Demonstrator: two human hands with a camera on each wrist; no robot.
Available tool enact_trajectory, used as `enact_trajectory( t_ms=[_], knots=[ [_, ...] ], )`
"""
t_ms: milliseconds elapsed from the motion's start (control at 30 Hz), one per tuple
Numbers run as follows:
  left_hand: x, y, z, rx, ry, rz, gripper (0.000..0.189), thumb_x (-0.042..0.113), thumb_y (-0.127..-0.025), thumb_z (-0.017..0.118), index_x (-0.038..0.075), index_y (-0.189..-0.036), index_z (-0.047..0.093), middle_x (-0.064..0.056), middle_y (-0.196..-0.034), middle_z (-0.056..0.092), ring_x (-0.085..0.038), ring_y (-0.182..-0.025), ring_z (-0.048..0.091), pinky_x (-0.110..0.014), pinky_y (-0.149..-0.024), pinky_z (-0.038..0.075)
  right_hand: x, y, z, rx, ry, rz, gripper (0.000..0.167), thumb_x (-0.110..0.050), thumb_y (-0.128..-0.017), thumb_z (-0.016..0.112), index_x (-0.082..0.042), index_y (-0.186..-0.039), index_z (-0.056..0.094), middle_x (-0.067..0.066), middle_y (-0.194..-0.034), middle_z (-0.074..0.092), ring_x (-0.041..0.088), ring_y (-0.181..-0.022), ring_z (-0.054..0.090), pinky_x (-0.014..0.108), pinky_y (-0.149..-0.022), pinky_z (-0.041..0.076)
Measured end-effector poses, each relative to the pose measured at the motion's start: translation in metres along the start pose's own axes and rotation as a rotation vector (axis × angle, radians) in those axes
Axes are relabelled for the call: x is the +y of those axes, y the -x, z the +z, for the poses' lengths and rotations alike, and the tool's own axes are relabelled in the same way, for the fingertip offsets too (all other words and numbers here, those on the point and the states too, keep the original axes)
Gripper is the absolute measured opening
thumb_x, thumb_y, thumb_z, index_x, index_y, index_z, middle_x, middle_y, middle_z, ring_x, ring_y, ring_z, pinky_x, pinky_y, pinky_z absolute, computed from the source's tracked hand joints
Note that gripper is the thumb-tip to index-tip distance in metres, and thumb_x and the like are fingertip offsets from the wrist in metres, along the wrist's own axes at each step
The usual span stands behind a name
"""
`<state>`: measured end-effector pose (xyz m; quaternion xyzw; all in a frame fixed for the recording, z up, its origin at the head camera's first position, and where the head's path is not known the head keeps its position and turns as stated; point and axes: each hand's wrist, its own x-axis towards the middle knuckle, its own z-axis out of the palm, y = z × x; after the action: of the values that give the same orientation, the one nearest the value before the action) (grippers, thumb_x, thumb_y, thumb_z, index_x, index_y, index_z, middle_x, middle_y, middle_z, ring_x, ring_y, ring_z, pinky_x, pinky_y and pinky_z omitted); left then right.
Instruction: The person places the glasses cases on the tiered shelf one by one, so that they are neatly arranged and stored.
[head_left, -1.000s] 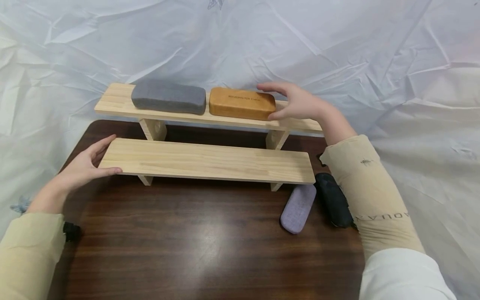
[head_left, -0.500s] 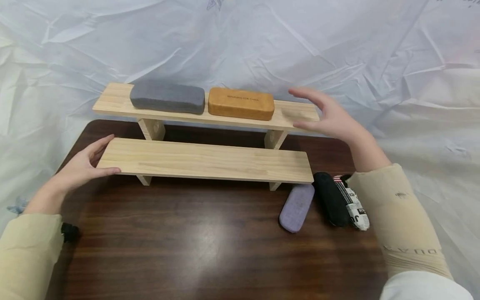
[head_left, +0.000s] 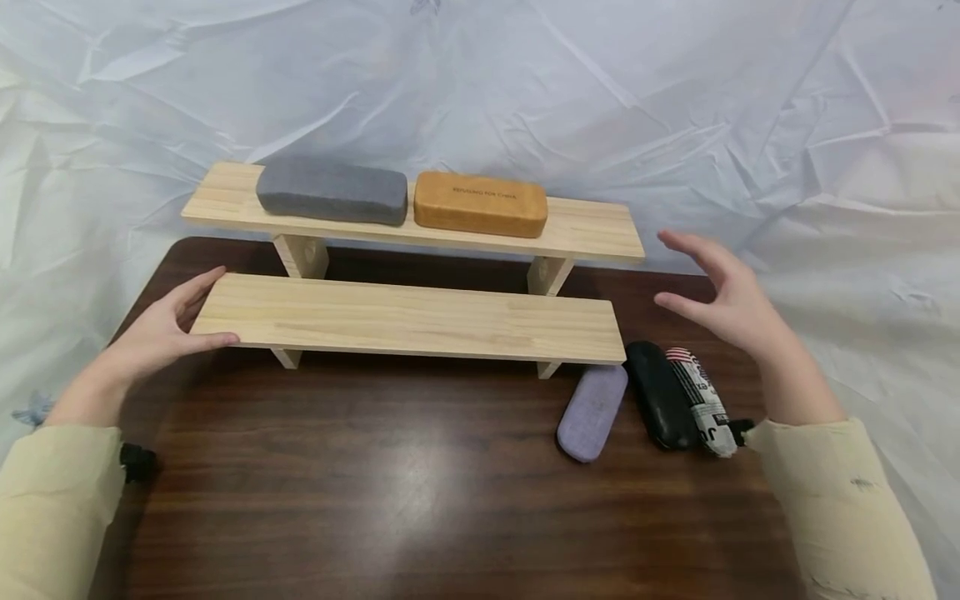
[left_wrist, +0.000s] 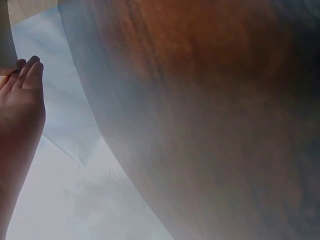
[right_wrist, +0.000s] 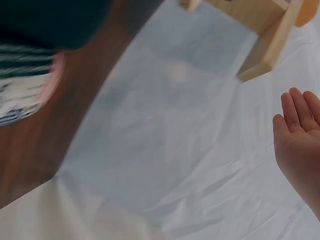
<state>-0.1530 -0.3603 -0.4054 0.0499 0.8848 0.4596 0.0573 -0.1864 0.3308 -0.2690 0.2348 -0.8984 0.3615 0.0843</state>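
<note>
My left hand (head_left: 153, 333) grips the left end of the lower board of a two-tier wooden shelf (head_left: 405, 317), thumb along the front edge and fingers at the back corner. Held in the air to the right of the shelf, my right hand (head_left: 731, 300) has its thumb and fingers apart with nothing between them. On the upper board (head_left: 592, 227), a grey glasses case (head_left: 332, 193) and a tan glasses case (head_left: 480, 204) lie end to end. The right wrist view shows the right hand (right_wrist: 300, 135) with straight fingers, below the shelf end (right_wrist: 270, 45).
A purple glasses case (head_left: 592, 414) lies on the dark wood table (head_left: 360, 492) by the lower board's right end. Beside it are a black glasses case (head_left: 660, 396) and a newspaper-print case (head_left: 702, 400). White crinkled sheeting (head_left: 480, 83) hangs behind the table.
My right hand has let go of the tan glasses case and moved right and down, off the upper board. The left hand stays on the lower board.
</note>
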Motion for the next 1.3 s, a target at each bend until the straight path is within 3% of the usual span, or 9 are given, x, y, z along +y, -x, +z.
enact_trajectory(
  t_ms=[267, 467, 767, 833, 933, 1033, 1133, 1233, 1300],
  knots=[
    [0.001, 0.001, -0.001, 0.003, -0.013, 0.0, 0.105, 0.008, -0.095, 0.08, 0.019, -0.173, 0.011, -0.018, -0.178, 0.014, 0.019, -0.133, 0.031, 0.004, -0.094, 0.031, 0.033, 0.049, -0.01, 0.017, -0.022, 0.124, 0.082, 0.01, -0.089, 0.078, -0.01, -0.162, 0.044, -0.009, -0.162, 0.051, -0.011, -0.146, 0.037, 0.002, -0.117, 0.025],
    [-0.001, 0.003, -0.002, 0.009, -0.011, 0.007, 0.104, 0.007, -0.095, 0.08, 0.019, -0.173, 0.012, -0.013, -0.178, 0.014, 0.019, -0.134, 0.031, 0.005, -0.096, 0.03, 0.05, 0.084, -0.014, 0.006, -0.041, 0.219, 0.081, 0.006, -0.093, 0.076, -0.008, -0.164, 0.04, -0.025, -0.155, 0.049, -0.015, -0.145, 0.035, 0.0, -0.115, 0.023],
    [-0.002, 0.005, -0.001, 0.008, 0.0, 0.008, 0.104, 0.007, -0.095, 0.079, 0.019, -0.173, 0.011, -0.009, -0.179, 0.013, 0.018, -0.136, 0.029, 0.005, -0.097, 0.029, 0.082, 0.126, -0.016, -0.054, 0.085, 0.301, 0.085, -0.01, -0.097, 0.078, -0.021, -0.168, 0.034, -0.026, -0.162, 0.041, -0.027, -0.134, 0.029, -0.007, -0.103, 0.022],
    [-0.002, 0.005, -0.001, 0.007, 0.0, 0.011, 0.104, 0.007, -0.095, 0.079, 0.019, -0.173, 0.011, -0.008, -0.179, 0.012, 0.018, -0.136, 0.029, 0.005, -0.097, 0.029, 0.088, 0.133, -0.015, -0.074, 0.12, 0.325, 0.085, -0.014, -0.097, 0.079, -0.023, -0.168, 0.034, -0.03, -0.161, 0.038, -0.024, -0.137, 0.027, -0.002, -0.109, 0.021],
    [-0.002, 0.005, 0.0, 0.009, -0.002, 0.008, 0.104, 0.008, -0.095, 0.079, 0.02, -0.173, 0.011, -0.006, -0.179, 0.013, 0.019, -0.135, 0.03, 0.005, -0.096, 0.029, 0.096, 0.143, -0.013, -0.119, 0.159, 0.361, 0.085, -0.021, -0.097, 0.08, -0.022, -0.168, 0.033, -0.036, -0.158, 0.035, -0.014, -0.146, 0.023, 0.016, -0.122, 0.021],
    [-0.003, 0.006, 0.0, 0.009, 0.002, 0.013, 0.104, 0.007, -0.096, 0.079, 0.021, -0.173, 0.011, -0.005, -0.179, 0.014, 0.019, -0.135, 0.03, 0.005, -0.096, 0.03, 0.101, 0.15, -0.011, -0.156, 0.182, 0.371, 0.086, -0.023, -0.096, 0.081, -0.017, -0.168, 0.035, -0.017, -0.168, 0.036, -0.008, -0.149, 0.022, 0.017, -0.12, 0.02],
    [-0.004, 0.006, 0.0, 0.011, 0.005, 0.025, 0.103, 0.007, -0.096, 0.078, 0.024, -0.173, 0.011, -0.004, -0.179, 0.014, 0.019, -0.135, 0.03, 0.005, -0.096, 0.029, 0.104, 0.157, -0.008, -0.18, 0.197, 0.377, 0.087, -0.024, -0.094, 0.083, -0.011, -0.166, 0.036, 0.017, -0.169, 0.039, 0.0, -0.153, 0.024, 0.005, -0.107, 0.023],
    [-0.005, 0.006, 0.0, 0.011, 0.008, 0.028, 0.103, 0.007, -0.096, 0.078, 0.025, -0.173, 0.011, -0.001, -0.179, 0.014, 0.019, -0.136, 0.03, 0.005, -0.096, 0.029, 0.105, 0.161, -0.006, -0.213, 0.199, 0.415, 0.09, -0.026, -0.094, 0.083, -0.008, -0.167, 0.033, 0.03, -0.166, 0.037, 0.028, -0.158, 0.027, 0.005, -0.099, 0.027],
    [-0.005, 0.005, 0.0, 0.01, 0.01, 0.029, 0.103, 0.007, -0.096, 0.078, 0.025, -0.173, 0.011, -0.001, -0.179, 0.015, 0.019, -0.135, 0.03, 0.005, -0.096, 0.029, 0.105, 0.164, -0.004, -0.237, 0.196, 0.441, 0.092, -0.027, -0.094, 0.083, -0.005, -0.167, 0.032, 0.032, -0.166, 0.035, 0.05, -0.154, 0.029, 0.015, -0.108, 0.031]
  ],
)
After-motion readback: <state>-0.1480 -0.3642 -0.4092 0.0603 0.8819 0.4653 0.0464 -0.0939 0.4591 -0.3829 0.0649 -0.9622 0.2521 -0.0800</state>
